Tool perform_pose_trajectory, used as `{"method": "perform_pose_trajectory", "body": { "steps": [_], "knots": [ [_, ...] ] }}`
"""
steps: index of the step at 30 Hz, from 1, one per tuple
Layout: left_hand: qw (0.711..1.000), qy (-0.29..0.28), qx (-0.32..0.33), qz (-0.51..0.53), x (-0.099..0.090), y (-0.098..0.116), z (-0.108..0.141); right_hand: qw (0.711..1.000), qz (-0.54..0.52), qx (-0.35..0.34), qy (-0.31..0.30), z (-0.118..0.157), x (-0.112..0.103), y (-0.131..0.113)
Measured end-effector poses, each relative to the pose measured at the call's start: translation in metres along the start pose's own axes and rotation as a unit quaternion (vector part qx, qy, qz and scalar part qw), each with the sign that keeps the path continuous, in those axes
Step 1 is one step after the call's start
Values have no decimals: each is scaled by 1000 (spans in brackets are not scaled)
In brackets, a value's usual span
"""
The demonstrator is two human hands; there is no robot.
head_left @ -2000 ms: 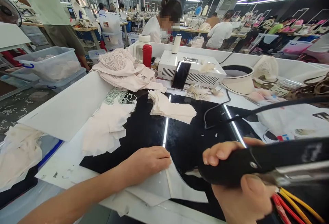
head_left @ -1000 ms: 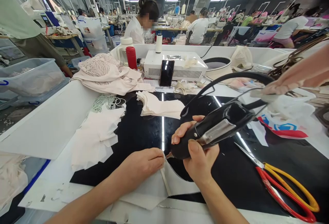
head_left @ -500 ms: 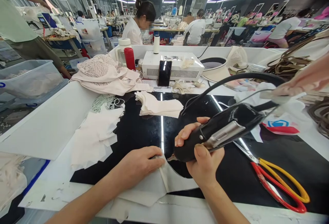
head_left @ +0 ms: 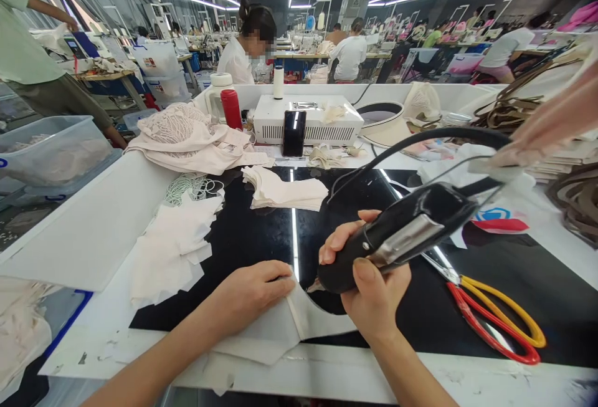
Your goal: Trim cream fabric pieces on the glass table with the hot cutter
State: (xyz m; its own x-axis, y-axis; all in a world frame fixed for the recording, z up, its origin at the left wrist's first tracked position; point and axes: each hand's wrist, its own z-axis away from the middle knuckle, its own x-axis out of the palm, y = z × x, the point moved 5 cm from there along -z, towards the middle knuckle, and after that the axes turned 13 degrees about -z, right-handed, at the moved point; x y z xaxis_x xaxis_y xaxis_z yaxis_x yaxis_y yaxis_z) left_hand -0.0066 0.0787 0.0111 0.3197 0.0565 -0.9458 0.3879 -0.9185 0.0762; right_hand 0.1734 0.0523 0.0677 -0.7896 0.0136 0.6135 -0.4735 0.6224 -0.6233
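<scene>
On the black table surface, my left hand (head_left: pixel 261 295) pinches the edge of a pale fabric piece (head_left: pixel 261 335) between thumb and fingers. The fabric is folded or layered, and one part extends right beneath the tool. My right hand (head_left: pixel 374 292) is wrapped around a black corded hand tool (head_left: pixel 402 229) with a metal lever on its side; my thumb lies by the lever. The tool slants down to the left. Its small tip (head_left: pixel 316 285) is beside the curved fabric edge, close to my left fingertips; whether they touch, I cannot tell.
Scissors (head_left: pixel 495 313) with red and yellow handles lie at right. Pale fabric stacks (head_left: pixel 284 190) and loose pieces (head_left: pixel 172 239) lie beyond my hands. A phone (head_left: pixel 294 133) leans against a white box (head_left: pixel 261 123). A black cable (head_left: pixel 420 139) arcs beside a blurred pinkish shape (head_left: pixel 551 123).
The view has shifted slightly, so the scissors and table items appear a little further left. My hands keep nearly the same hold on the fabric and tool.
</scene>
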Motion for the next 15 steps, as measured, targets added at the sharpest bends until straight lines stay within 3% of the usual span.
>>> {"method": "perform_pose_trajectory", "body": {
  "steps": [3, 5, 9, 15],
  "knots": [
    [998, 51, 26, -36, -5, 7, -2, 1000, 5, -11, 1, 1, -4, -11],
    [997, 56, 33, -30, -7, 14, -7, 1000, 9, -11, 3, 2, -7, -15],
    [999, 16, 24, -21, -1, 26, -13, 1000, 3, 2, 8, 6, -9, -16],
    [999, -19, 12, -32, 7, 31, -1, 1000, -15, 13, 12, 8, -4, -10]
  ]
}}
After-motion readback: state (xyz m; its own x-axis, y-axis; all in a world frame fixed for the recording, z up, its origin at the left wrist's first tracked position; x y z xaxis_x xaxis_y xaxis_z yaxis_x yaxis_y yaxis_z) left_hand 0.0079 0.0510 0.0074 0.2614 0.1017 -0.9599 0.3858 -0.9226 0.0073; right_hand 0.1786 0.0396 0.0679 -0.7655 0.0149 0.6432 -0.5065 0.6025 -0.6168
